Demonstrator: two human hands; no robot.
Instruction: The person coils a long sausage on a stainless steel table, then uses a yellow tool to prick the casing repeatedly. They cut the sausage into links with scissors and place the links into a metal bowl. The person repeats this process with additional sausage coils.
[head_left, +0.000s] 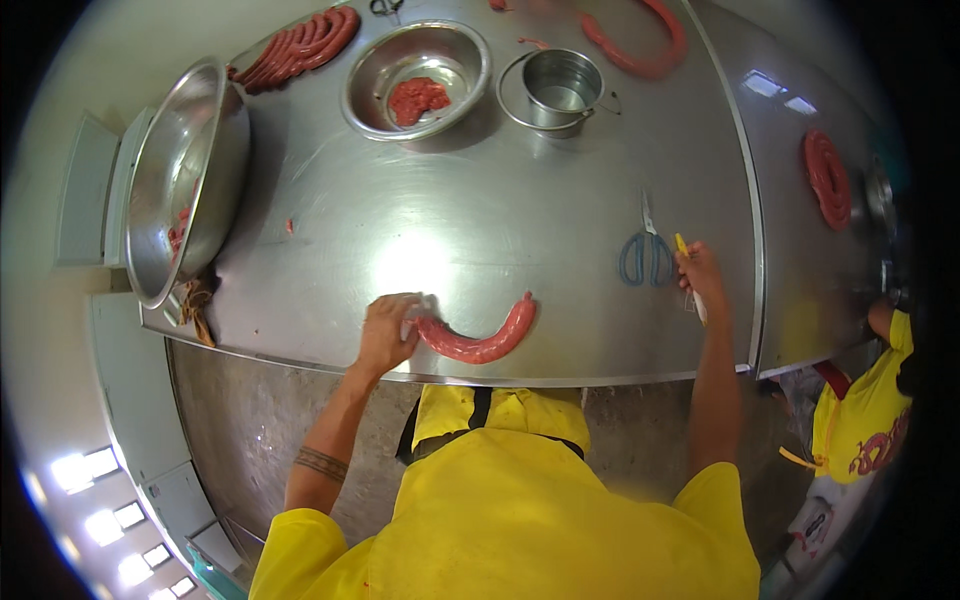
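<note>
A short curved raw sausage (pixel 478 349) lies near the table's front edge. My left hand (pixel 390 330) is beside its left end, fingers loosely curved and apart, touching or nearly touching that tip. Farther right, my right hand (pixel 701 274) is closed on a small yellow-and-white tool (pixel 682 246), partly hidden by my fingers. Blue-handled scissors (pixel 648 255) lie just left of that hand.
On the steel table (pixel 500 200) are a large tilted bowl (pixel 150 170), a bowl of minced meat (pixel 360 110), a bucket (pixel 560 115), and sausage coils (pixel 300 50) (pixel 826 190). Another person in yellow (pixel 870 420) stands at the right.
</note>
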